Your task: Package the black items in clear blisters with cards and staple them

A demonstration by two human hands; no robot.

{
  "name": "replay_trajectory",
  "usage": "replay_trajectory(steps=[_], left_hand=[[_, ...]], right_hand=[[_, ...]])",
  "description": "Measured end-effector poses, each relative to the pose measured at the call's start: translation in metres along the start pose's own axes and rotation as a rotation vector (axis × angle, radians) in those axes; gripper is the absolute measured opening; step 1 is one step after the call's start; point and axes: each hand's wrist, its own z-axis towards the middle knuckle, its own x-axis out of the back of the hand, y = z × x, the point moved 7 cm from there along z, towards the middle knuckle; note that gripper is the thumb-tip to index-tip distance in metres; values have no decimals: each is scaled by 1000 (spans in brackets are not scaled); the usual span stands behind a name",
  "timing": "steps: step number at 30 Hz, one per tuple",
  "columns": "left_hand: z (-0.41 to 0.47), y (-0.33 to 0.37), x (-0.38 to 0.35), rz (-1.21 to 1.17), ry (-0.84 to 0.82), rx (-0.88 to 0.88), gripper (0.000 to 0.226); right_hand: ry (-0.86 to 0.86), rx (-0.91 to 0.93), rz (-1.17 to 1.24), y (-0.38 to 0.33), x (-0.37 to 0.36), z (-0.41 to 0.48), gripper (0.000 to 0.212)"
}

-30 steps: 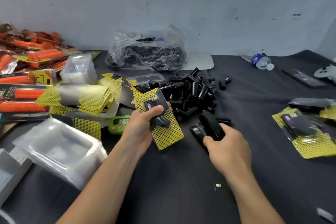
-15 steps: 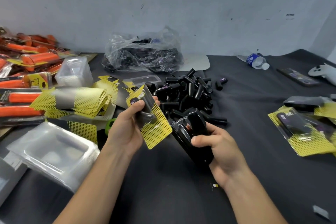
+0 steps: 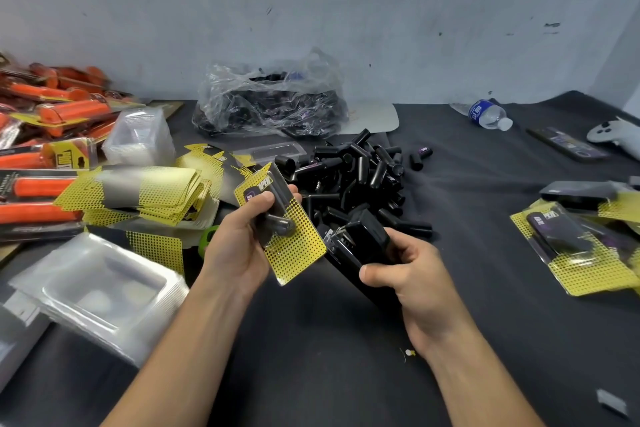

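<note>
Left grip (image 3: 239, 246) curled round tilted blister pack (image 3: 280, 225), above mid-counter (image 3: 485, 305). Right grip (image 3: 412, 274) clutches stapler (image 3: 360, 243) at pack's 4 o'clock, mouth just beside pack's edge. Risk: pack shifts, so staple misses clear flange or nips thumb. Black pile (image 3: 360, 177) at 1 o'clock.

Soft, even light is casting only faint shadows on the dark grey cloth table (image 3: 485, 340). Glare is glinting off the crumpled clear plastic bag (image 3: 242, 97), and wide-angle distortion is smearing the orange carded tools (image 3: 69, 107) at left.
</note>
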Motion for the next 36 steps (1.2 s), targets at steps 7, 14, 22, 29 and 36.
replay_trajectory(steps=[7, 14, 22, 29, 36], left_hand=[[-3, 1, 1, -5, 64, -1, 36], [-5, 1, -2, -3, 61, 17, 44], [-1, 5, 4, 17, 43, -34, 22], [-6, 9, 1, 9, 61, -93, 28], [-6, 26, 7, -84, 108, -250, 51]], right_hand=[[-44, -9, 32, 5, 0, 3, 43], [-148, 22, 17, 3, -4, 1, 47], [-243, 95, -143, -4, -9, -1, 45], [-296, 135, -338, -5, -15, -3, 44], [-197, 301, -710, -10, -28, -9, 61]])
